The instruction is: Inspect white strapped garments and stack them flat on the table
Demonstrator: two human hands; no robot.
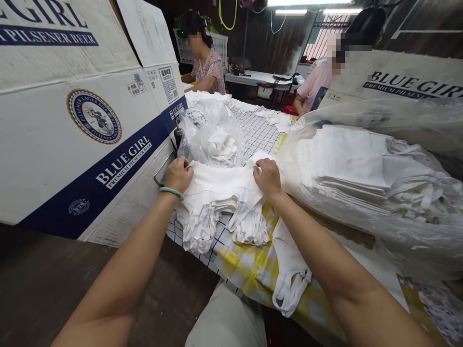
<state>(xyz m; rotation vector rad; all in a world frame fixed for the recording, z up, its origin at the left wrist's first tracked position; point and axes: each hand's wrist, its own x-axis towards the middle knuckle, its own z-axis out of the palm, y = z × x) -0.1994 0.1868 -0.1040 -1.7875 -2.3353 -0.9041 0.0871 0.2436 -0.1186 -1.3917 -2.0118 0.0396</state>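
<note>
White strapped garments (224, 180), stacked just right of the printed carton (90, 159), lying between two pinching grips, left hand (180, 174) grasping the corner nearer the carton, right hand (267, 177) the corner farther from it

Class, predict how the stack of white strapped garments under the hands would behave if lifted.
The stack of white strapped garments would probably sag, since its straps lie in limp loops. Its layers may slide apart, as no band around them shows.

Left hand (180, 174): bare
Right hand (267, 178): bare
Bangle (172, 191): round, smooth, pale green, on the left wrist
Forearms (142, 246): bare to the elbows
Trouser leg (227, 318): plain, pale greyish-green cloth
</note>
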